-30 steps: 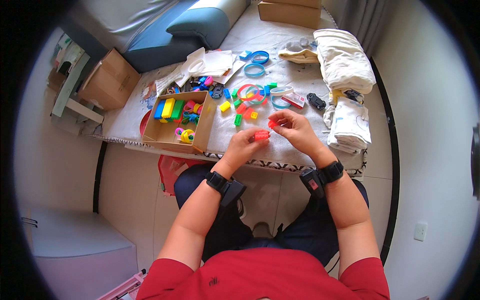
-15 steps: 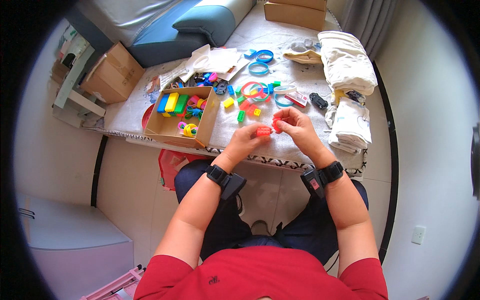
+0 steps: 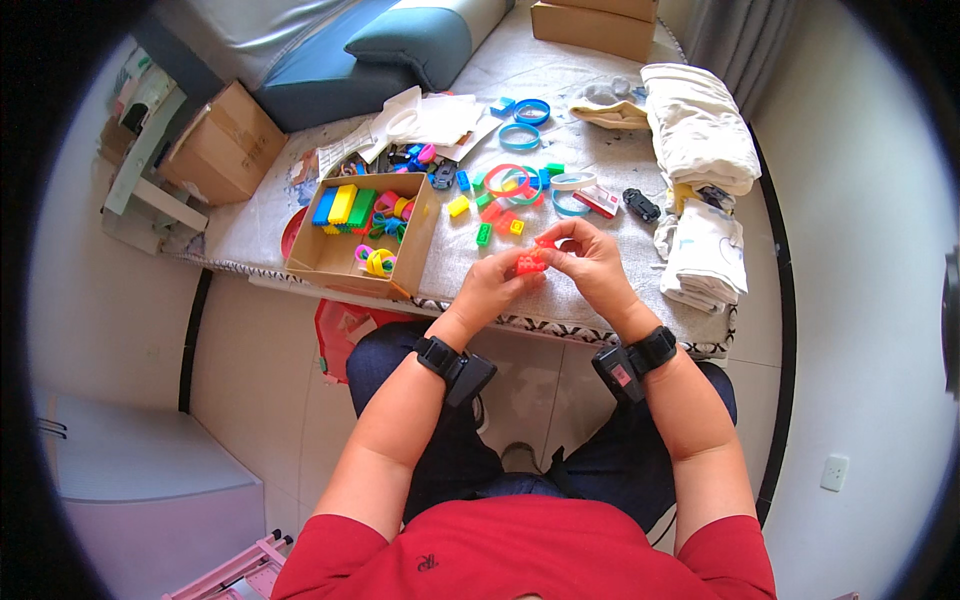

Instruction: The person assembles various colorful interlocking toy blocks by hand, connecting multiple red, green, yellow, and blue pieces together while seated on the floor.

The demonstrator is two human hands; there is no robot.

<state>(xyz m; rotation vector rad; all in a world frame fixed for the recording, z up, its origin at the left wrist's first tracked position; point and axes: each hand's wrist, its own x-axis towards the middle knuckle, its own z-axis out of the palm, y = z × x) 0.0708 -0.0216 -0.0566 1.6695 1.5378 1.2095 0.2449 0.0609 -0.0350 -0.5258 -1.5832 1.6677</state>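
Note:
A red toy brick (image 3: pixel 530 264) is pinched in my left hand (image 3: pixel 494 283), its studs showing. Close against it, my right hand (image 3: pixel 588 258) grips a second red piece (image 3: pixel 544 243), mostly covered by the fingers. The two red pieces meet or nearly meet; I cannot tell whether they are joined. Just beyond my hands lie a green brick (image 3: pixel 484 235), a small yellow brick (image 3: pixel 516 228) and a larger yellow brick (image 3: pixel 458 206). A red ring band (image 3: pixel 487 180) and several blue bands lie farther back among more bricks.
To the left stands an open cardboard box (image 3: pixel 421 235) with stacked bricks and coloured bands. On the right are a red and white small box (image 3: pixel 598 201), a black toy car (image 3: pixel 641 205) and folded cloths (image 3: pixel 703 255). Papers (image 3: pixel 440 120) lie behind the box.
My right hand has moved left and slightly up, bringing its red piece over to the brick in my left hand. My left hand has hardly moved.

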